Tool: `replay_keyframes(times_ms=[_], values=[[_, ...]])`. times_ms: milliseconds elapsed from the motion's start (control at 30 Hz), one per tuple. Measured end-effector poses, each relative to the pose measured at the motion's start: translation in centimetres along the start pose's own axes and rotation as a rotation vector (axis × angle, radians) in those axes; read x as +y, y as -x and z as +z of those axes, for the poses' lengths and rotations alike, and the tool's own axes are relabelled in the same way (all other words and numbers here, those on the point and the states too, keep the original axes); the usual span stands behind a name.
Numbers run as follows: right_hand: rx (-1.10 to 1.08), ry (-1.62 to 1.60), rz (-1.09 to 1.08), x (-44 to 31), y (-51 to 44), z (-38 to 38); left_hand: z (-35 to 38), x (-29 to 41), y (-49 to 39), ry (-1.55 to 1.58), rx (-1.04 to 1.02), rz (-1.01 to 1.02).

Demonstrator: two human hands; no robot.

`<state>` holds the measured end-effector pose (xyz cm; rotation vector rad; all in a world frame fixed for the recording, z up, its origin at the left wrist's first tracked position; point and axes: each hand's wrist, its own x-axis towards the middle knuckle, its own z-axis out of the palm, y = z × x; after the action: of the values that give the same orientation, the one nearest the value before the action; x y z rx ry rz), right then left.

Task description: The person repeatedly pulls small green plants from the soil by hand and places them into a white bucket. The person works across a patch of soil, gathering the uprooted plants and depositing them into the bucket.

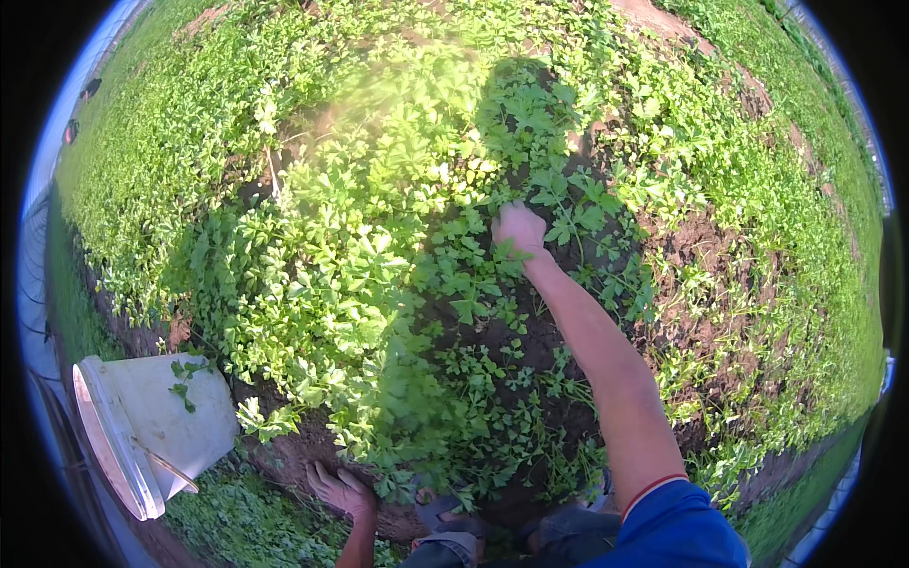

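My right hand reaches far forward into leafy green plants with lobed, celery-like leaves. Its fingers curl down among the leaves, and the fingertips are hidden, so whether they grip a stem does not show. Dark shaded soil shows between the plants below that hand. Near the bottom, my left hand hangs low with its fingers spread over a bare soil ridge. It holds nothing, and I cannot tell whether it touches the ground.
A whitish plastic bucket with a wire handle lies tilted at the left, a leafy sprig against its side. My shoes stand at the bottom among the plants. Sparser plants and brown soil lie right.
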<state>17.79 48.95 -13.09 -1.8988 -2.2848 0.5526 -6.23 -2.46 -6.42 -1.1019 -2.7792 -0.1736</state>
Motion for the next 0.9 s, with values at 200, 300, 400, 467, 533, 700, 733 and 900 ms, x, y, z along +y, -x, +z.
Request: replay_keyframes(times_ms=[200, 300, 400, 467, 533, 700, 733, 900], values=[[0.013, 0.052, -0.035, -0.2, 0.5, -0.3, 0.4, -0.5, 0.3, -0.011, -0.003, 0.011], [-0.115, 0.13, -0.024, -0.9, -0.2, -0.8, 0.2, -0.4, 0.1, -0.056, 0.035, 0.048], [-0.103, 0.108, -0.005, -0.6, -0.5, -0.6, 0.4, -0.3, 0.3, -0.066, 0.035, 0.042], [-0.013, 0.004, 0.01, -0.1, 0.2, -0.3, 0.5, -0.4, 0.0, -0.065, 0.046, 0.039], [0.073, -0.11, 0.024, 0.4, 0.8, 0.3, 0.5, -0.4, 0.3, -0.064, 0.045, 0.042], [0.289, -0.502, 0.004, -0.5, 2.7, -1.0, 0.5, -0.7, 0.2, -0.008, -0.01, 0.0], [0.298, -0.558, -0.017, -0.9, 3.0, -1.5, 0.6, -0.7, 0.3, -0.014, -0.013, -0.002], [-0.052, -1.268, 0.364, 0.6, 3.3, -5.3, 0.9, -1.2, 0.4, -0.035, -0.002, 0.002]])
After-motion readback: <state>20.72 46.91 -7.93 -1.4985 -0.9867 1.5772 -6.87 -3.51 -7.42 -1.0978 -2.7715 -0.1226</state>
